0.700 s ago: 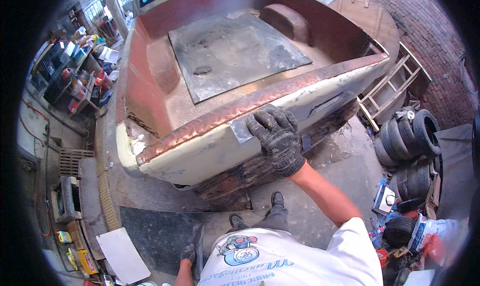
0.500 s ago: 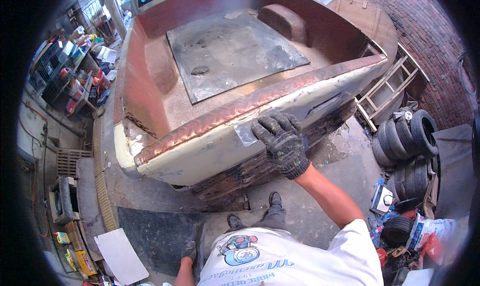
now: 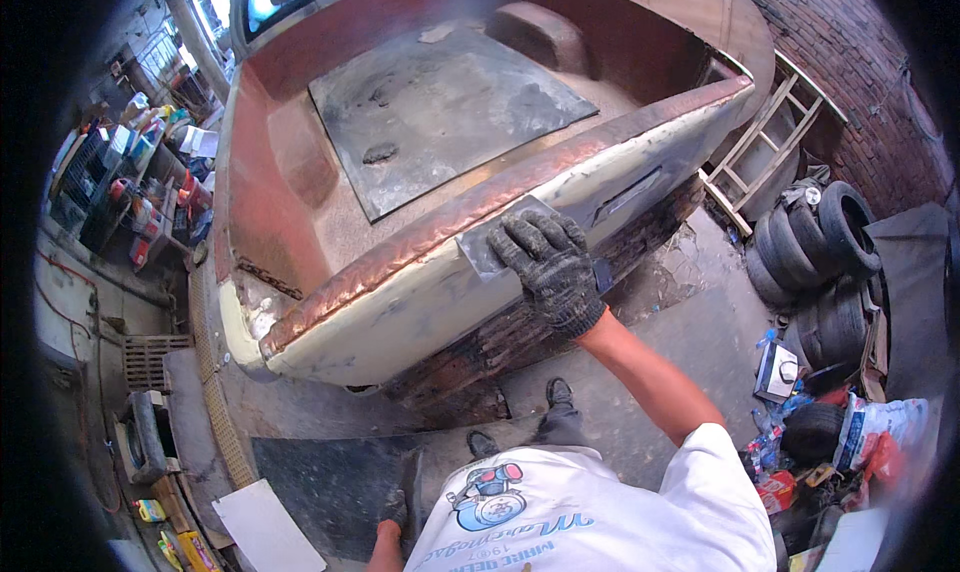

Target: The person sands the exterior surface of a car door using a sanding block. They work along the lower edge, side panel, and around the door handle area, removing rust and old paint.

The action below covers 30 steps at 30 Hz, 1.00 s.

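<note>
Right hand (image 3: 548, 272) is gripping the grey sheet (image 3: 476, 253), likely stiff, best held by one edge, near the tailgate's (image 3: 390, 324) upper edge; left hand's (image 3: 395, 509) fingers indiscernible.

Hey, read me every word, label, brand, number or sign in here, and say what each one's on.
I won't copy out wording, only say where print shows.
Shirt: blue lettering and a number, beside a cartoon.
White bag: blue print, too small to read.
Yellow package: markings too blurred to read.
</note>
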Each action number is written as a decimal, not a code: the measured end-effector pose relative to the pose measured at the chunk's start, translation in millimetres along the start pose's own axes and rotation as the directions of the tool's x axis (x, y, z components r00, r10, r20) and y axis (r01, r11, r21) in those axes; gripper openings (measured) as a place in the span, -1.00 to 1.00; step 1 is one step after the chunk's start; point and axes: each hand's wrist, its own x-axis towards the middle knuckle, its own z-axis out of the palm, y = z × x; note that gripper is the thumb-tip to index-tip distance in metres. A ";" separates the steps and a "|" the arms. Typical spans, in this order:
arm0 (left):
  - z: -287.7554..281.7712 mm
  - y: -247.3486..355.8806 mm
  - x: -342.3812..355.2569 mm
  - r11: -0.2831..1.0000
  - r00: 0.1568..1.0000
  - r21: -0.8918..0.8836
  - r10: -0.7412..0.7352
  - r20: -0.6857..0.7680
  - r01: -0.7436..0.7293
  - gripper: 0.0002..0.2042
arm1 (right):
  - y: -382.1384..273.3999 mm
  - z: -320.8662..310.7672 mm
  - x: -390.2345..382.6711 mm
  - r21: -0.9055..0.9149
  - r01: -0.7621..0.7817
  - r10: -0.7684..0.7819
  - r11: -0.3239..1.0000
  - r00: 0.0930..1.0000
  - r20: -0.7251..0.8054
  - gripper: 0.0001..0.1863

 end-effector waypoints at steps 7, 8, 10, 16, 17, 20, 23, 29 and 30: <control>4.8 7.3 -3.0 0.998 0.998 0.013 0.058 -0.020 -0.058 -0.41 | 12.6 -1.1 1.5 0.098 0.044 -0.033 0.994 0.993 -0.112 -0.49; 0.7 11.2 -11.9 0.997 0.997 -0.025 0.079 -0.026 -0.079 -0.40 | 14.2 -3.2 2.3 0.084 0.005 -0.005 0.996 1.000 -0.008 -0.48; -6.6 22.4 -23.9 0.995 0.997 -0.071 0.074 -0.018 -0.075 -0.39 | 17.2 -6.6 4.7 0.080 -0.032 0.027 0.996 0.998 0.063 -0.46; -7.4 29.1 -28.4 0.993 1.000 -0.115 0.024 0.010 -0.022 -0.39 | 25.0 -6.1 -3.4 0.064 0.037 -0.035 0.997 0.999 -0.022 -0.48; -5.1 26.5 -25.7 0.990 0.999 -0.137 0.032 0.006 -0.031 -0.39 | 26.8 -2.8 -5.7 0.095 0.048 -0.035 0.994 0.990 -0.136 -0.48; -0.1 17.9 -20.4 0.996 0.998 -0.066 0.065 -0.021 -0.066 -0.40 | 32.9 9.4 -11.0 0.006 -0.024 0.024 1.000 1.000 -0.003 -0.49; -1.7 12.8 -21.7 0.994 0.996 0.071 0.089 -0.005 -0.088 -0.42 | 36.5 14.0 -17.7 0.019 0.003 -0.002 1.000 0.998 -0.069 -0.46; -5.7 10.0 -28.9 0.978 0.996 0.194 0.086 -0.027 -0.079 -0.42 | 15.6 16.8 -26.3 0.045 0.004 0.002 0.999 0.991 -0.134 -0.49; -6.3 8.4 -29.0 0.961 0.990 0.246 0.140 -0.027 -0.130 -0.42 | 9.8 21.3 -25.2 0.056 0.018 -0.011 0.998 0.992 -0.125 -0.49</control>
